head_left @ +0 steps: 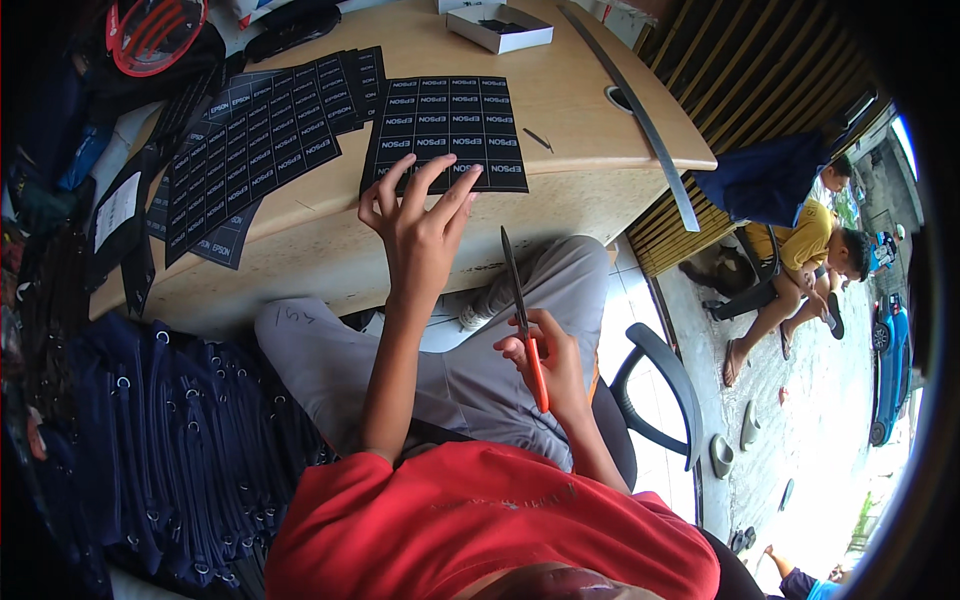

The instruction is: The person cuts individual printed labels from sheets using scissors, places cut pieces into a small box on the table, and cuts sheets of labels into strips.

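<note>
On the desk's near edge lies a black sheet (440, 125) printed with a grid of white labels. My left hand (420, 220) rests its fingertips on the sheet's lower edge, fingers spread. Above my lap, my right hand (550, 360) grips a pair of scissors (538, 375) by the orange handles. Their dark blades point up toward the desk edge and look closed, apart from the sheet. Left of the sheet, several similar black label sheets (250, 150) overlap in a loose spread, some hanging past the desk edge.
A long metal ruler (640, 125) runs along the right side of the wooden desk (450, 45). An open white box (500, 38) stands at the back. Navy straps with metal rings (190, 440) hang at lower left. A chair armrest (660, 390) is at right; people (800, 245) sit beyond.
</note>
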A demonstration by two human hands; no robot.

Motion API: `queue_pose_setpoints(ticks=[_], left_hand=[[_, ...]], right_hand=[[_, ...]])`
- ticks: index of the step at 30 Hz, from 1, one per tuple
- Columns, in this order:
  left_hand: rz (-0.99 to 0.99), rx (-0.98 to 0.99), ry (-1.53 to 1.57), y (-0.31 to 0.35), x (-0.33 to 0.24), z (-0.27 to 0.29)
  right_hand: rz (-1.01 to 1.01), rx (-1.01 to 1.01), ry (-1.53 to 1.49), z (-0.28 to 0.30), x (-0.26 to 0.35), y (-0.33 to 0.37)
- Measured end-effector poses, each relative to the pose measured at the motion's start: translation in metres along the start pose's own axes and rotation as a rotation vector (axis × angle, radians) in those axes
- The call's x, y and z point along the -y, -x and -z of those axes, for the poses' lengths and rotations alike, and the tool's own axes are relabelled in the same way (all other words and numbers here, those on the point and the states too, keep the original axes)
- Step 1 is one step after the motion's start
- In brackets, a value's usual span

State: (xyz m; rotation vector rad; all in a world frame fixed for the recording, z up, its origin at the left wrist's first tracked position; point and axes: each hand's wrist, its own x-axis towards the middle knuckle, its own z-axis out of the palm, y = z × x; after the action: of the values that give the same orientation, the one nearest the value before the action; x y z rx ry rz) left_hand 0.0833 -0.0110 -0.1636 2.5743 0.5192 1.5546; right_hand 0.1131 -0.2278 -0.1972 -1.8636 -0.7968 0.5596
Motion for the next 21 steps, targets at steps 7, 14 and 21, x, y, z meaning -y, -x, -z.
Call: queue_pose_setpoints(ticks=[7,14,21], left_hand=[[-0.035,-0.135,0.158,0.013,-0.003,-0.002],[0.235,-0.09,0.555,0.039,-0.004,-0.006],[0.932,0.317,1.1,0.027,-0.01,-0.005]], right_hand=[[0.112,0.079,-0.433,-0.007,0.0,-0.001],[0.353,0.126,-0.474,-0.007,-0.005,-0.002],[0.27,0.099,-0.577,-0.008,-0.006,0.002]])
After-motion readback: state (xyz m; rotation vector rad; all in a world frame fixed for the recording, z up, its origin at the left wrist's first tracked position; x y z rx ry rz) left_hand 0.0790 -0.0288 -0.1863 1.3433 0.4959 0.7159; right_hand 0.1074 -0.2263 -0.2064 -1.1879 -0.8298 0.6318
